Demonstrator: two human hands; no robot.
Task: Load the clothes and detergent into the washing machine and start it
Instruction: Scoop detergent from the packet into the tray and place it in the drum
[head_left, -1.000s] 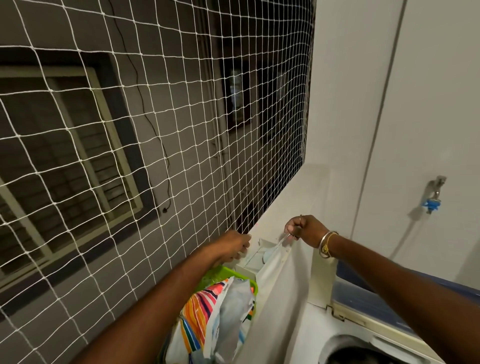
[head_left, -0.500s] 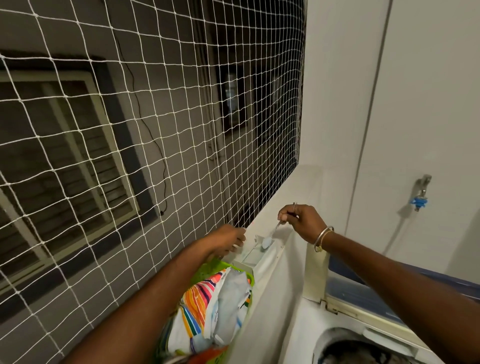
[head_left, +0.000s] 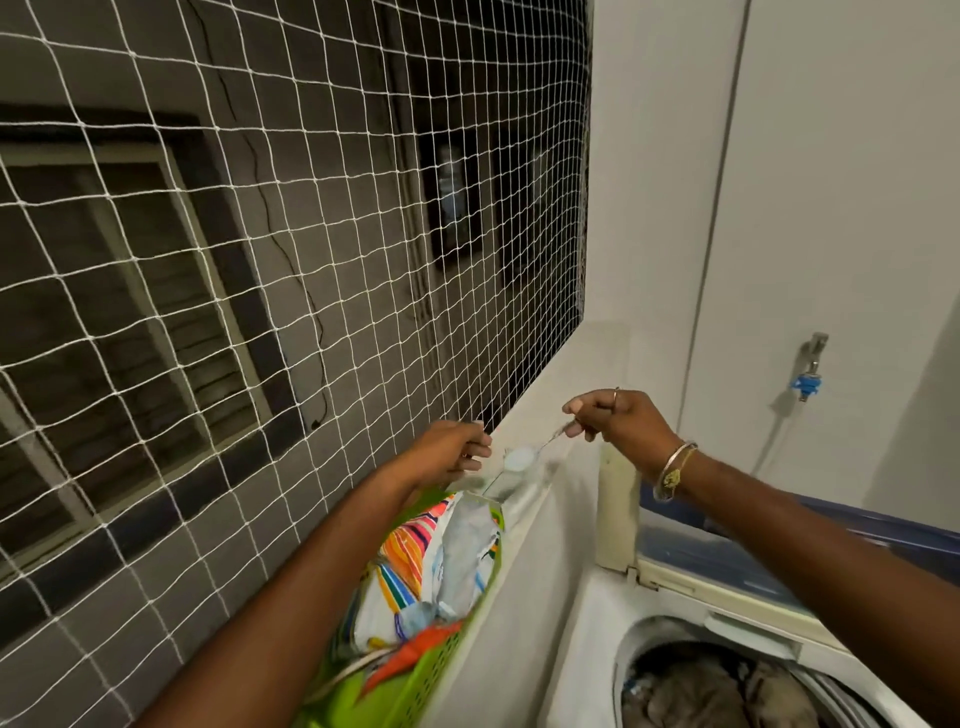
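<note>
Two bare hands reach over one pale plastered ledge (head_left: 566, 395) that runs below a white knotted rope net (head_left: 311, 260). The right hand (head_left: 618, 418) pinches the handle of one small metal spoon (head_left: 524, 460) between thumb and curled fingers; the spoon's bowl carries a heap of pale blue-white detergent powder (head_left: 518, 455) and hangs just above one clear plastic box (head_left: 511, 486) standing on the ledge. That wrist wears two bangles (head_left: 674, 467), one silvery and one gold, and a finger bears one ring.

The left hand (head_left: 452, 452) has its fingers curled at the near left edge of the clear box; whether it grips the box cannot be told.

Below the left forearm sits one bright green slotted plastic basket (head_left: 431, 670), stuffed with striped and white packets (head_left: 415, 551).

At lower right stands one white top-loading washing machine (head_left: 587, 623), its translucent blue lid (head_left: 727, 561) raised. Grey-brown clothes (head_left: 727, 691) already lie in the round drum. The spoonful of powder is well apart from the drum, up and to its left.

On the white wall behind, one metal tap with a blue fitting (head_left: 808, 382) sticks out.
</note>
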